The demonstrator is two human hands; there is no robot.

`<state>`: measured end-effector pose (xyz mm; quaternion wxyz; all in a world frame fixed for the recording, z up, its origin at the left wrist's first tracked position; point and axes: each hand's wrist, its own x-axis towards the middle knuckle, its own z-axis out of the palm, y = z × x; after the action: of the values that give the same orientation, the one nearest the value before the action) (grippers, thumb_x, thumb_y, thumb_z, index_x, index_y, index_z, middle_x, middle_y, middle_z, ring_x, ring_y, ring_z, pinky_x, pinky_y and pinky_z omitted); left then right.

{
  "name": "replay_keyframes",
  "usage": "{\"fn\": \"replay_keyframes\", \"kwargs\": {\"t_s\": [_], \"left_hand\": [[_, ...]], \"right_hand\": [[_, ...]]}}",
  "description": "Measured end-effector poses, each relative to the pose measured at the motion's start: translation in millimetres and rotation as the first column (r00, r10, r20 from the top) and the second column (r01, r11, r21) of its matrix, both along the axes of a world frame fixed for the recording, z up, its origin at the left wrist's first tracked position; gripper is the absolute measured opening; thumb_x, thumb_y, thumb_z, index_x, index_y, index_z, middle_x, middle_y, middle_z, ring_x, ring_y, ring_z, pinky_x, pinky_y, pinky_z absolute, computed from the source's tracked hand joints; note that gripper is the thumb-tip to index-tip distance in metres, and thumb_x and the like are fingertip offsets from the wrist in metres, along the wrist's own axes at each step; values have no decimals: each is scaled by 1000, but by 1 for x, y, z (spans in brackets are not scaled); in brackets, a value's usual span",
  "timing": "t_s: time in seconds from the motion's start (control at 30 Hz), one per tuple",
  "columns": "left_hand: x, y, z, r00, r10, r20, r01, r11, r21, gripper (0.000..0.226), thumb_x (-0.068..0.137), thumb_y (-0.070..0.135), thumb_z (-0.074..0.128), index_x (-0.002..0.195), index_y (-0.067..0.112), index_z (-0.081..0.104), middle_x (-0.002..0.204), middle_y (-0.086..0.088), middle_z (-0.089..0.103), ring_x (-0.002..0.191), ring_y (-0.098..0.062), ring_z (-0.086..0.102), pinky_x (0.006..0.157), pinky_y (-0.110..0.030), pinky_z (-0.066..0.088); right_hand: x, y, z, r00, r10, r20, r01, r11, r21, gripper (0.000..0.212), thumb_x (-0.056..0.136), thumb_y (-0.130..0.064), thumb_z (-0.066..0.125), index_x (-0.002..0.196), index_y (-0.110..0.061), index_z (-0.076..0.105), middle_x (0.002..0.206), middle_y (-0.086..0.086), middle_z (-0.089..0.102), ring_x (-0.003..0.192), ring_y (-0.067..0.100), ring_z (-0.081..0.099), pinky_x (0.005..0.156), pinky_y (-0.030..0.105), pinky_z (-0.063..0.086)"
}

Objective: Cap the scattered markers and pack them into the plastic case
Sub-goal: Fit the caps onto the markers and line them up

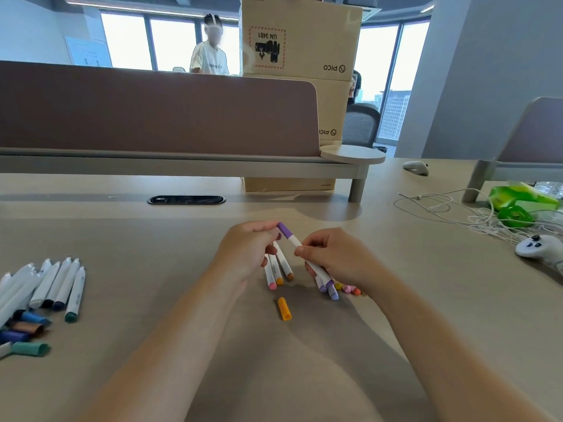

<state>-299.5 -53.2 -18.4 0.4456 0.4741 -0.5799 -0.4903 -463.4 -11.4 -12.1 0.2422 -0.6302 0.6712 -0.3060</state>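
Both hands sat mid-frame over the table (152, 239), working on 1 marker (296, 241). The left hand (243, 251) pinched the purple cap (285, 230) at the marker's upper end, and the right hand (335, 257) was curled round the white barrel lower down. The marker's long axis ran on a slant, from the cap at upper left down to the right hand at lower right, so I'd say the push had to go straight along that line, hands toward each other. Couldn't tell if the cap was fully seated.

3 more markers (278, 266) fanned down below the left hand, with pink, orange and brown ends near the table. They looked tucked under its fingers, not sure though. The right hand also gripped a bundle (327, 284) with purple ends poking out at the bottom.

An orange cap (284, 309) lay just below the hands, about equally close to both, probably next up for the orange-ended one. Far left of the frame had a pile (54, 284) of markers with loose caps (30, 330) below it. No case in sight anywhere, so packing looked a long way off.
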Motion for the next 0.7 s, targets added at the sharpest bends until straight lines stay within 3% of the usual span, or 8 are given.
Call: {"fn": "replay_keyframes", "kwargs": {"t_s": [0.1,0.2,0.3,0.37,0.53,0.7], "left_hand": [[3,-3,-2,993,78,88,-77,997,-14,26,93,14,55,116,25,64,103,-4,68,84,-15,61,79,-33,52],[7,-5,-1,990,112,89,-112,994,-4,18,95,13,52,101,23,66,96,-2,67,79,-14,60,71,-30,50],[7,-5,-1,990,103,97,-103,995,0,19,94,14,52,88,24,67,91,-3,67,77,-16,59,70,-30,48],[7,-6,-3,990,96,106,-95,995,-12,18,93,16,53,87,23,69,90,-2,67,78,-17,57,72,-30,46],[6,-7,-2,988,85,129,-81,996,-40,17,94,18,53,91,21,69,89,-1,67,76,-16,56,71,-30,44],[8,-7,1,985,97,145,-86,993,-83,20,96,16,49,98,19,68,85,2,63,68,-11,52,65,-26,42]], "right_hand": [[4,-6,-8,984,-143,-106,140,989,-39,14,92,-38,63,89,-24,63,73,-4,67,52,9,60,43,15,39],[8,-11,-11,952,-197,-232,191,980,-50,14,92,-35,62,87,-22,63,71,-2,66,52,9,59,43,16,38],[13,-24,-11,904,-212,-370,248,967,51,17,91,-31,61,90,-16,68,73,2,68,59,15,62,54,23,49],[14,-30,-13,873,-182,-453,241,968,75,19,91,-29,60,95,-11,68,81,4,68,70,20,64,67,30,54],[17,-26,-15,849,-130,-512,159,987,13,15,90,-15,55,103,-9,63,99,10,65,90,29,63,75,38,53],[24,-30,-9,805,-112,-583,145,989,9,19,93,-16,52,104,-10,65,100,9,66,92,27,64,71,33,49]]}}
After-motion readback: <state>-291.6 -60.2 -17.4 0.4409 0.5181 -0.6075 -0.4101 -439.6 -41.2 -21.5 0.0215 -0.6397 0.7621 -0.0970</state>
